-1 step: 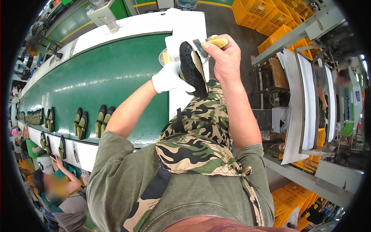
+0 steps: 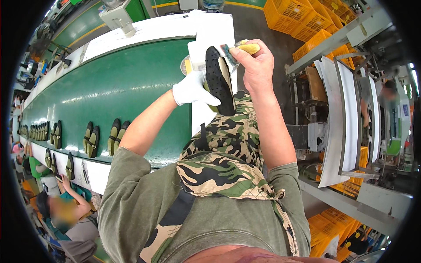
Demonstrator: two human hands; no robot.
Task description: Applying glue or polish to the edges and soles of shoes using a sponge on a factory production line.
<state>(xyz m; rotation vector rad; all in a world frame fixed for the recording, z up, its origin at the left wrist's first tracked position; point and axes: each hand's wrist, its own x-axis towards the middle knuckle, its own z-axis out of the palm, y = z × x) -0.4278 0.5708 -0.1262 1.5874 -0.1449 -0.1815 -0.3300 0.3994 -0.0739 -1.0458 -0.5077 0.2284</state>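
My left hand [image 2: 191, 89], in a white glove, grips a shoe [image 2: 218, 79] around its side. The black studded sole faces left and up, and a pale strip runs along its right edge. Pinched in my bare right hand [image 2: 258, 63] is a brush with a yellow handle [image 2: 250, 48]. Its dark bluish head [image 2: 227, 53] is at the shoe's upper right edge; whether it touches cannot be made out. Behind my glove, a clear round container [image 2: 184, 65] with a yellow piece stands by the white tabletop, partly hidden.
Green shoes [image 2: 115, 136] stand in pairs along the green conveyor belt [image 2: 131, 83] to my left. A co-worker [image 2: 66, 208] reaches toward shoes at the lower left. Yellow crates [image 2: 287, 15] are stacked at the far right. A metal rack [image 2: 346, 114] with white sheets stands to my right.
The shoe has turned slightly in my left hand, its near end lower and more of the sole showing. My right hand with the brush has barely moved.
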